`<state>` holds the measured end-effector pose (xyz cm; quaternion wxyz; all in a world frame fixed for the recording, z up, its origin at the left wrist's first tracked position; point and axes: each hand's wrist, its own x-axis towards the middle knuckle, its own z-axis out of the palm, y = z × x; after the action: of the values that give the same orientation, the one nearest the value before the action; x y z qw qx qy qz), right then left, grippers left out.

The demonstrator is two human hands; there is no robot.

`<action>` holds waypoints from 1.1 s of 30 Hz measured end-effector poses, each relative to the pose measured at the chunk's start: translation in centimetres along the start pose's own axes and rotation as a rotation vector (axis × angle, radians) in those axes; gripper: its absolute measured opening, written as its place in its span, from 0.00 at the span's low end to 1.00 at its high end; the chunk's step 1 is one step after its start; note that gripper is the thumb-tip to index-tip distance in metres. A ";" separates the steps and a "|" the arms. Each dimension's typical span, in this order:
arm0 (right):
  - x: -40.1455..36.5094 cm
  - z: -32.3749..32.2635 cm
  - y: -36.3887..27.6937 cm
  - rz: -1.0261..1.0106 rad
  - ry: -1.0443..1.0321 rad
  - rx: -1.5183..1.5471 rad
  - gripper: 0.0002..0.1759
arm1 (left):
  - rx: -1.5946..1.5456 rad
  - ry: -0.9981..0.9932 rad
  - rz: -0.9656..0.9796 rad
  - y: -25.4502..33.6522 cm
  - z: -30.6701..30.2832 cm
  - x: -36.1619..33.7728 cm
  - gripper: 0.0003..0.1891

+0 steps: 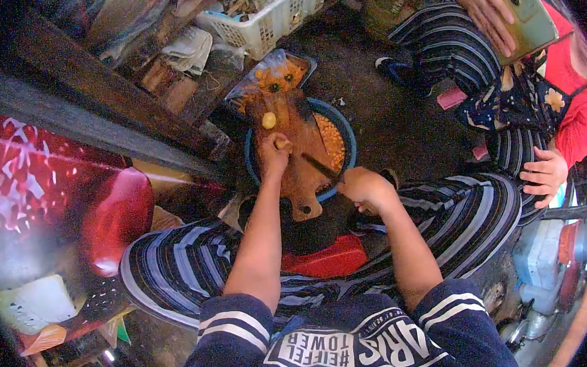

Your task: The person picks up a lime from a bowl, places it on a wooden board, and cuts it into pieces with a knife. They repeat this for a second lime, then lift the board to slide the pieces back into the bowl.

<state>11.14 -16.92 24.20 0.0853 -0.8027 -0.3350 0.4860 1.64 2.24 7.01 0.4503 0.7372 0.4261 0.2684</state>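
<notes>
A wooden cutting board [298, 173] lies across a blue basin [350, 132]. Small orange diced pieces [332, 143] fill the part of the basin that shows to the right of the board. My left hand [275, 159] is closed over the board, its fingertips around a small yellowish piece [281, 144] whose kind I cannot make out. Just beyond it, a rounded yellow piece [269, 120] rests on the wood. My right hand [368, 190] grips a knife [321, 167], its dark blade pointing left over the board's right side.
Behind the board sits a tray [310, 65] with orange pieces and plastic film. A white basket [274, 27] stands farther back. At right, another person in red [582, 126] holds a phone [527, 17]. Wooden beams and a shiny red surface [120, 211] are at left.
</notes>
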 end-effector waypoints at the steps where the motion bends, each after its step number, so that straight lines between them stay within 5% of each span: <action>1: 0.2 0.0 0.0 -0.002 -0.003 -0.003 0.19 | -0.189 -0.014 -0.023 0.7 -0.1 -0.6 0.11; 3: 1.2 0.3 0.3 0.002 0.131 0.049 0.19 | -0.377 -0.024 -0.046 1.0 -0.4 -1.1 0.13; 5: 3.3 1.9 1.2 -0.088 0.219 0.003 0.19 | 0.216 0.198 0.339 -0.3 -0.3 -1.4 0.17; 9: 6.4 6.2 2.5 -0.210 0.505 -0.067 0.18 | 0.212 0.288 0.275 0.5 -0.9 -2.2 0.20; 11: 7.4 7.9 2.5 -0.209 0.500 -0.010 0.18 | 0.161 0.146 0.332 1.1 -1.7 -2.7 0.23; 26: 6.8 8.8 1.9 -0.188 0.498 -0.066 0.18 | 0.283 0.152 0.437 -0.2 -0.9 -3.3 0.20; 33: 7.1 9.2 2.1 -0.197 0.512 -0.070 0.17 | 0.141 0.115 0.324 0.6 -1.0 -3.7 0.17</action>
<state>6.50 -15.84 13.39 0.1861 -0.8655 -0.3955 0.2447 -0.77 -0.66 7.93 0.3231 0.8095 0.3448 0.3486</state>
